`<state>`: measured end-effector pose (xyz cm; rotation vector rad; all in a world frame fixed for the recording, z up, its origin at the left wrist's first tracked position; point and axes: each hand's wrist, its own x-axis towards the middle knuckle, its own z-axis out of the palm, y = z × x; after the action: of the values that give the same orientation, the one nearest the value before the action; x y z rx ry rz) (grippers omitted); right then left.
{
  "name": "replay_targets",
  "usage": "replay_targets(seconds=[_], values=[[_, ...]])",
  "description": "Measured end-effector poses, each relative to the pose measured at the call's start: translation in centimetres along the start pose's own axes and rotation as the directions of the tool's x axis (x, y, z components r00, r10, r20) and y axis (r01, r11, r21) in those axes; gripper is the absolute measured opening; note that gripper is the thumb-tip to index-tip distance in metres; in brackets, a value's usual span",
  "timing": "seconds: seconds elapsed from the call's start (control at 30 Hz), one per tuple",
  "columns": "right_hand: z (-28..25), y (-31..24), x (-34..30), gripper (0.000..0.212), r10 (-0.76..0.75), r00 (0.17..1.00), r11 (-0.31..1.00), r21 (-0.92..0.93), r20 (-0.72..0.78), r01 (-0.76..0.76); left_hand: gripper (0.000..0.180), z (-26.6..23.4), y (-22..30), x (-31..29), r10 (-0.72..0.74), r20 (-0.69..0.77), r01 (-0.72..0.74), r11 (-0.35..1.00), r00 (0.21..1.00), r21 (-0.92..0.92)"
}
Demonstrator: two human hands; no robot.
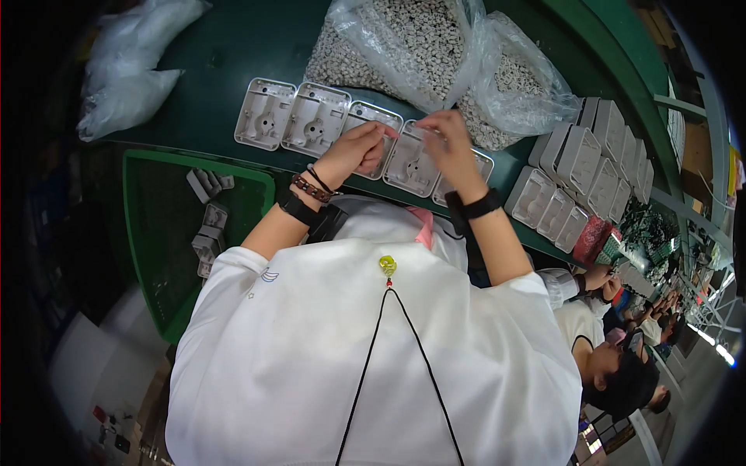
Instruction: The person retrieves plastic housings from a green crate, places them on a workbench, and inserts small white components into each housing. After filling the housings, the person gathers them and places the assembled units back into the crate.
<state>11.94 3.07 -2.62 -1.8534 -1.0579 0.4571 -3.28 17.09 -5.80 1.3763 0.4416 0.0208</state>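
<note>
A row of several light grey plastic housings (317, 116), open side up, lies on the green table in front of me. My left hand (360, 150) is over the middle housing (371, 118), thumb and fingers pinched together. Whatever sits in that pinch is too small to make out. My right hand (451, 147) hovers over the housing (413, 159) right of the middle, its fingers bent inward and slightly blurred. Anything between them cannot be made out. Beyond my hands, clear plastic bags (412, 46) full of small whitish parts rest on the table.
Stacked grey housings (579, 159) stand at the right, near a red bag (592, 235). A green bin (144, 256) at the left contains a few grey pieces (208, 185). White plastic bags (128, 93) lie far left. Another person (614, 365) works at my right.
</note>
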Motion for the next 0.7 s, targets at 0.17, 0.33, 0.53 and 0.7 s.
replay_targets(seconds=[0.17, 0.33, 0.53, 0.7], values=[[3.4, -3.3, -0.9, 0.016, 0.093, 0.988, 0.977, 0.179, 0.124, -0.115, 0.023, -0.3, 3.9, -0.5, -0.101, 0.238, 0.233, 0.738, 0.966, -0.634], [4.9, -3.3, -0.3, 0.017, 0.256, 0.955, 0.911, 0.293, 0.152, -0.291, 0.025, 0.4, 4.8, -0.9, -0.138, -0.058, 0.096, 0.884, 0.989, -0.457], [6.7, -2.7, -0.5, 0.016, 0.290, 0.938, 0.858, 0.382, 0.191, -0.343, 0.026, -0.1, 4.8, -1.0, -0.052, -0.026, 0.042, 0.948, 0.998, -0.314], [7.4, -3.6, -0.1, 0.013, 0.440, 0.881, 0.734, 0.495, 0.175, -0.465, 0.026, -2.1, 2.8, -0.7, -0.102, -0.049, 0.093, 0.981, 0.994, -0.172]])
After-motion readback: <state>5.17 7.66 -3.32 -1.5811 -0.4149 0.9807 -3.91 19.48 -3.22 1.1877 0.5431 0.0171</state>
